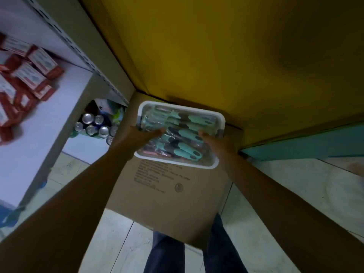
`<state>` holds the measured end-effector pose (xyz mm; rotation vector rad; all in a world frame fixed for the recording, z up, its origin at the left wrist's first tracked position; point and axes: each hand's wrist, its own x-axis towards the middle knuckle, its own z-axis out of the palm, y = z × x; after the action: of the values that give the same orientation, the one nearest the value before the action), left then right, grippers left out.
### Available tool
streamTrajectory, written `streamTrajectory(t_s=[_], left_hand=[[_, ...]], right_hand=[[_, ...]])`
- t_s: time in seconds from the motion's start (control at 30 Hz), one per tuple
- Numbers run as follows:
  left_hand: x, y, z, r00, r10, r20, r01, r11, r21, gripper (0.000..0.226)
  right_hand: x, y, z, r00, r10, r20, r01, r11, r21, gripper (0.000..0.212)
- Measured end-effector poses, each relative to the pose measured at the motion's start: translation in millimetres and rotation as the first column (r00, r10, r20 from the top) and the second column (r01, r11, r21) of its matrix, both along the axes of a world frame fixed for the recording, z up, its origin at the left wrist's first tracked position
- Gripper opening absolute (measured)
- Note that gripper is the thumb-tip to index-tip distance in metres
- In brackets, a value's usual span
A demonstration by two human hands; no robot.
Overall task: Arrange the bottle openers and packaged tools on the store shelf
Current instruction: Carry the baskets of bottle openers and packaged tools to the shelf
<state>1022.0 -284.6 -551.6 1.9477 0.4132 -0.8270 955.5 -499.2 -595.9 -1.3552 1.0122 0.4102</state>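
A white plastic tray (pixel 178 165) sits on top of a brown cardboard box (pixel 171 196) in the middle of the head view. It is filled with several plastic-wrapped bottle openers (pixel 186 134) with teal and dark handles. My left hand (pixel 142 134) grips the tray's left rim, thumb lying over the wrapped openers. My right hand (pixel 211 139) holds the right rim, fingertips on the openers.
A white store shelf (pixel 49 115) at left carries red-and-white boxes (pixel 29 75). Drink cans (pixel 94 125) stand on the lower shelf beside the box. A yellow wall (pixel 216 56) rises behind, with a teal panel (pixel 305 144) at right. Tiled floor lies below.
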Motion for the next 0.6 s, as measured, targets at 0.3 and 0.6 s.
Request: streamTrajectory(t_s=[0.3,0.6], left_hand=[[-97.7,17.5,53.8,0.984,-0.128,-0.122,0.128,0.992,-0.009,0.07],[-167.5,-38.0,83.4,0.854,-0.514,-0.08,0.512,0.858,-0.041,0.078]], right_hand=[[-125.0,22.9,81.8,0.995,0.034,-0.099,-0.038,0.998,-0.048,0.048],[-272.1,41.9,114.1,0.84,-0.521,-0.152,0.504,0.853,-0.139,0.082]])
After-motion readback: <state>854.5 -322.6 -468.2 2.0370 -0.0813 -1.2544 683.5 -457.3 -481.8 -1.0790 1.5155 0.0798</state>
